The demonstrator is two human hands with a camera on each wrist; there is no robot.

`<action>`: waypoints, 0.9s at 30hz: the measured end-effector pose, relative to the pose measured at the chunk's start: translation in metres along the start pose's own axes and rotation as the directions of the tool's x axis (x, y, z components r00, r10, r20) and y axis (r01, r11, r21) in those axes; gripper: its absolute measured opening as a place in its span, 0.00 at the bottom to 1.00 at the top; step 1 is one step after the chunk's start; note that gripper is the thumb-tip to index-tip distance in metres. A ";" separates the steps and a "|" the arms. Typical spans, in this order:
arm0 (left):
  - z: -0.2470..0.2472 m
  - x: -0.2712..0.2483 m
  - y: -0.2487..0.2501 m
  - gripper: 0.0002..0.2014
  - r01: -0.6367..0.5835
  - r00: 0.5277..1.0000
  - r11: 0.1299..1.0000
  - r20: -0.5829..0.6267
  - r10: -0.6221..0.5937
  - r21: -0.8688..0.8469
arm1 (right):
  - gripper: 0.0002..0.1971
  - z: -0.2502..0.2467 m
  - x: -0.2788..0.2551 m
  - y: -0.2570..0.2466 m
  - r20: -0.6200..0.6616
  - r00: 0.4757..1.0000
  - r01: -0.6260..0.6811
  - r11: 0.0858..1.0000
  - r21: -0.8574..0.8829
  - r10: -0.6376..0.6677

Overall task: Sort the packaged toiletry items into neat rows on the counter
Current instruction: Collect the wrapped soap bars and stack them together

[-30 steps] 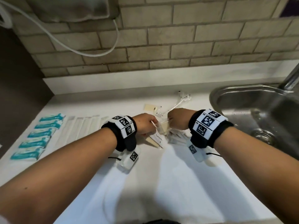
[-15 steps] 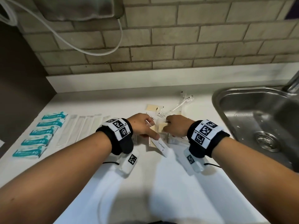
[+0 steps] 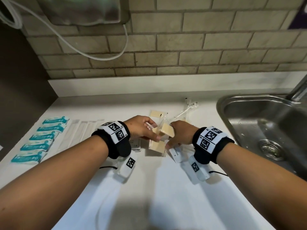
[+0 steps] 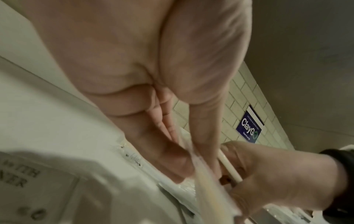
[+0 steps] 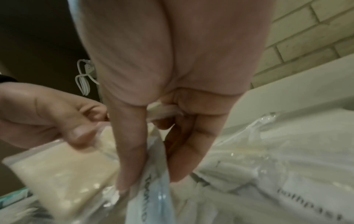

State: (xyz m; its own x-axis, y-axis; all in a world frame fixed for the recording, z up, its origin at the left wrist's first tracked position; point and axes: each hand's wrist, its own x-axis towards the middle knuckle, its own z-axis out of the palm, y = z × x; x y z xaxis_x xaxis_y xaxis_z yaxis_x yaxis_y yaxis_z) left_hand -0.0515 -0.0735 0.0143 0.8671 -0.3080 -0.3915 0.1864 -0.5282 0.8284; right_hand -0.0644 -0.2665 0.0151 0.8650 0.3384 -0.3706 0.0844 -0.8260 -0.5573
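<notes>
A cream-coloured packet (image 3: pixel 167 132) in clear wrap is lifted between my two hands over a small pile on the white counter (image 3: pixel 166 188). My left hand (image 3: pixel 155 132) pinches its wrapper; the right wrist view shows that pinch (image 5: pixel 86 125) on the packet (image 5: pixel 63 169). My right hand (image 3: pixel 171 138) pinches a white toothpaste sachet (image 3: pixel 176 153) between thumb and fingers (image 5: pixel 153 178), and a thin white stick-like pack (image 4: pixel 229 166) lies across its palm. A second cream packet (image 3: pixel 157 146) lies below. At the far left lies a neat row of teal packets (image 3: pixel 41 138) beside a row of long clear packs (image 3: pixel 83 130).
A steel sink (image 3: pixel 265 130) with a tap is set into the counter on the right. Behind the hands lie another cream packet (image 3: pixel 156 113) and clear-wrapped toothbrushes (image 3: pixel 187 108). A small dark-labelled box (image 3: pixel 135 143) sits under my left wrist. A brick wall closes the back.
Both hands have come up a little from the pile, and a cream packet now stands lifted between them. The toothpaste sachet has shifted right, under my right hand.
</notes>
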 end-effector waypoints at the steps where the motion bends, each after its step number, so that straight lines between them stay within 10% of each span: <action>1: -0.004 0.000 -0.001 0.25 0.000 1.000 0.999 -0.005 0.001 0.049 | 0.18 -0.003 0.000 0.000 -0.026 1.000 -0.009 0.998 -0.062 0.007; 10: -0.030 0.008 0.005 0.19 -0.056 0.962 0.967 -0.248 0.119 0.247 | 0.30 0.009 0.001 -0.004 -0.056 0.998 0.010 0.966 -0.258 -0.025; 18: -0.005 -0.002 0.010 0.12 0.041 0.997 0.977 -0.061 -0.054 -0.210 | 0.32 0.001 0.012 -0.031 -0.216 0.967 0.088 0.972 -0.217 -0.136; 27: 0.000 0.008 0.020 0.28 0.006 1.000 0.961 -0.016 -0.011 -0.277 | 0.32 0.005 0.020 -0.028 -0.201 0.975 0.051 0.970 -0.236 -0.100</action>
State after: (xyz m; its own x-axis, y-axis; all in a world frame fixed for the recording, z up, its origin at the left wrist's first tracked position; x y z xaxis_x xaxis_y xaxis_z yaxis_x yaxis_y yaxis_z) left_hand -0.0408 -0.0866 0.0280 0.8723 -0.2897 -0.3938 0.3120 -0.2904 0.9046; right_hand -0.0515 -0.2347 0.0193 0.9339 0.3216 -0.1562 0.2425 -0.8907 -0.3845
